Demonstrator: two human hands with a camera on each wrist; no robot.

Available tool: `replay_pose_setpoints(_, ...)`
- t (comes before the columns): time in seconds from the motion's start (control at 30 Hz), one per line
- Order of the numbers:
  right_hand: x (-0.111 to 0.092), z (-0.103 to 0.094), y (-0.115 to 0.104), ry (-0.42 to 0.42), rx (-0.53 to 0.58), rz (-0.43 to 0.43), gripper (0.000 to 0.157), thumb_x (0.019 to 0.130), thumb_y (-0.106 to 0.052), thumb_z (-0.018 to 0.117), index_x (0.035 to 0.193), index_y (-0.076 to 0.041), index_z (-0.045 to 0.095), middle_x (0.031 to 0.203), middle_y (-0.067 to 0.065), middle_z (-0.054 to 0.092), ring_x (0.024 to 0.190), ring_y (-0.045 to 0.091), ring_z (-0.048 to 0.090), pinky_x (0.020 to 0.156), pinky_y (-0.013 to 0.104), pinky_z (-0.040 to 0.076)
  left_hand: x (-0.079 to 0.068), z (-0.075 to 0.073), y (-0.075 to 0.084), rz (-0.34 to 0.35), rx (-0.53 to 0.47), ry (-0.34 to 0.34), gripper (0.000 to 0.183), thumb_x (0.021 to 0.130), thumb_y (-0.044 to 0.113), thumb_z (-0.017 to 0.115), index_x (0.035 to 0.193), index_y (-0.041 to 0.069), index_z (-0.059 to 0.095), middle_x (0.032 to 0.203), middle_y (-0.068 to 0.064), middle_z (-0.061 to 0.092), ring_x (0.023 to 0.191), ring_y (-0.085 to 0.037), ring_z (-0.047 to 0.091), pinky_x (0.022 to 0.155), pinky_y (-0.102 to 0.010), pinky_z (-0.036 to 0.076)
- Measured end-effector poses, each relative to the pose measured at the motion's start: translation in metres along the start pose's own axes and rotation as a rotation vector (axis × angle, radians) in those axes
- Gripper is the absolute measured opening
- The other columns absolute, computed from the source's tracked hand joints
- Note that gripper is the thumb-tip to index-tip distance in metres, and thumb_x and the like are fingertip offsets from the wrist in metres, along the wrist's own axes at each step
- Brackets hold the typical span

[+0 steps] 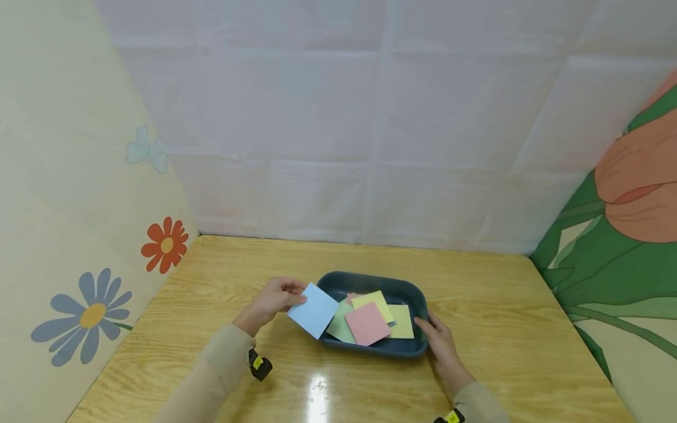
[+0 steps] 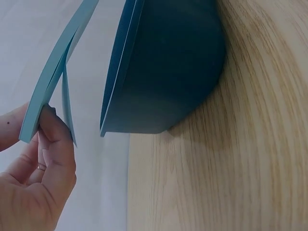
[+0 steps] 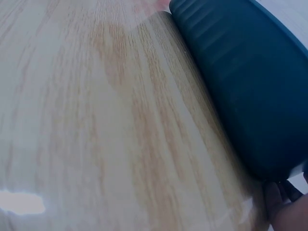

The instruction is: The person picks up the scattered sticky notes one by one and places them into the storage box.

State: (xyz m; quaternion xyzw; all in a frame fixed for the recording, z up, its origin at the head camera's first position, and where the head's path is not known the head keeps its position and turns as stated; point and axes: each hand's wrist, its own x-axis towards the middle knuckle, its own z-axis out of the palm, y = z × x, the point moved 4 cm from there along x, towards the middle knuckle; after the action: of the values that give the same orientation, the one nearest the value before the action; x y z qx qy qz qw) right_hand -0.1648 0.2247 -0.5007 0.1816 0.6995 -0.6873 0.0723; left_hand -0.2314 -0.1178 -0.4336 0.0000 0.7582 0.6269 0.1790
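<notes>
Between thumb and fingers, my left hand [image 1: 276, 298] pinches a pad of blue sticky notes [image 1: 313, 311] by its edge, over the left end of a dark blue tray [image 1: 365, 351]. Seen edge-on in the left wrist view, the pad [image 2: 50, 72] has a loose sheet peeling away from its underside. My right hand [image 1: 443, 346] grips the tray's right end, thumb at the rim and fingers outside. Inside the tray lie a pink pad [image 1: 368, 324], a green one [image 1: 341, 326] and yellow ones [image 1: 403, 323], overlapping, with another pink piece partly hidden behind.
The tray stands on a glossy wooden table [image 1: 254, 258]. A pale cloth wall [image 1: 338, 147] rises behind its back edge, with flower-patterned cloths [image 1: 95, 176] at both sides. Both wrists wear small black devices [image 1: 259, 364].
</notes>
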Motion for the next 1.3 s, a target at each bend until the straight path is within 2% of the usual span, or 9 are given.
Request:
replay_pose_setpoints(0.03,0.0,0.0,0.001,-0.001,0.005,-0.01,0.073,0.089,-0.03,0.058,0.143,0.002,0.022,0.147,0.025,0.019,0.135,0.039,0.015,0.108,0.051,0.019,0.001,0.002,0.0,0.0,-0.003,-0.002,0.026,0.08,-0.004,0.063,0.106,-0.01,0.06,0.082,-0.006,0.058,0.071,-0.015,0.056,0.059,-0.027,0.05)
replay_pose_setpoints(0.07,0.0,-0.001,0.002,0.008,0.008,-0.02,0.073,0.088,-0.031,0.059,0.143,0.002,0.025,0.147,0.024,0.022,0.135,0.037,0.018,0.107,0.047,0.024,0.003,0.003,0.0,0.0,-0.004,-0.003,0.026,0.08,-0.004,0.063,0.106,-0.01,0.06,0.082,-0.006,0.058,0.071,-0.015,0.056,0.059,-0.026,0.049)
replay_pose_setpoints(0.13,0.0,-0.001,0.003,0.009,0.012,-0.033,0.075,0.087,-0.034,0.06,0.143,0.001,0.025,0.147,0.024,0.022,0.134,0.037,0.019,0.107,0.048,0.025,0.005,0.007,0.001,0.004,-0.009,-0.006,0.027,0.08,-0.005,0.063,0.106,-0.01,0.059,0.081,-0.006,0.058,0.07,-0.015,0.056,0.058,-0.026,0.05)
replay_pose_setpoints(0.27,-0.002,0.0,0.001,0.005,0.01,-0.024,0.073,0.088,-0.033,0.059,0.143,0.001,0.025,0.147,0.024,0.022,0.134,0.037,0.018,0.107,0.048,0.025,0.007,0.012,0.004,0.003,-0.007,-0.001,0.027,0.08,-0.006,0.062,0.106,-0.011,0.059,0.081,-0.006,0.058,0.07,-0.015,0.056,0.058,-0.026,0.05)
replay_pose_setpoints(0.3,-0.002,0.001,0.001,-0.003,0.009,-0.013,0.073,0.088,-0.031,0.058,0.144,0.002,0.023,0.147,0.024,0.019,0.135,0.038,0.015,0.108,0.05,0.02,0.008,0.013,0.005,-0.001,-0.005,0.004,0.027,0.079,-0.007,0.062,0.106,-0.01,0.06,0.081,-0.006,0.058,0.07,-0.015,0.056,0.058,-0.026,0.049)
replay_pose_setpoints(0.5,-0.001,0.0,-0.003,-0.004,-0.005,0.012,0.068,0.092,-0.025,0.054,0.144,0.002,0.021,0.148,0.024,0.019,0.136,0.038,0.014,0.109,0.05,0.019,0.014,0.02,0.01,-0.027,0.015,0.025,0.024,0.08,-0.005,0.063,0.104,-0.006,0.062,0.083,-0.008,0.058,0.071,-0.016,0.055,0.059,-0.027,0.05)
replay_pose_setpoints(0.8,-0.001,0.0,-0.003,0.0,0.012,0.009,0.065,0.092,-0.022,0.054,0.143,0.003,0.023,0.147,0.024,0.021,0.135,0.037,0.017,0.108,0.048,0.021,0.023,0.039,0.017,0.004,-0.006,0.006,0.022,0.08,-0.005,0.062,0.102,-0.006,0.063,0.08,-0.007,0.058,0.068,-0.015,0.056,0.057,-0.026,0.05)
replay_pose_setpoints(1.13,0.0,0.0,-0.002,-0.009,-0.002,0.002,0.067,0.092,-0.024,0.055,0.144,0.002,0.021,0.147,0.025,0.019,0.135,0.038,0.015,0.108,0.049,0.019,0.033,0.054,0.021,0.009,0.03,-0.018,0.022,0.081,-0.004,0.063,0.103,-0.006,0.063,0.08,-0.007,0.06,0.066,-0.014,0.056,0.056,-0.025,0.05)
replay_pose_setpoints(1.3,-0.001,0.0,-0.003,0.004,0.003,-0.006,0.064,0.092,-0.021,0.054,0.143,0.003,0.025,0.146,0.025,0.022,0.135,0.037,0.018,0.108,0.048,0.021,0.035,0.062,0.026,0.024,0.087,-0.018,0.023,0.081,-0.002,0.064,0.103,-0.006,0.064,0.082,-0.009,0.061,0.068,-0.015,0.056,0.057,-0.025,0.05)
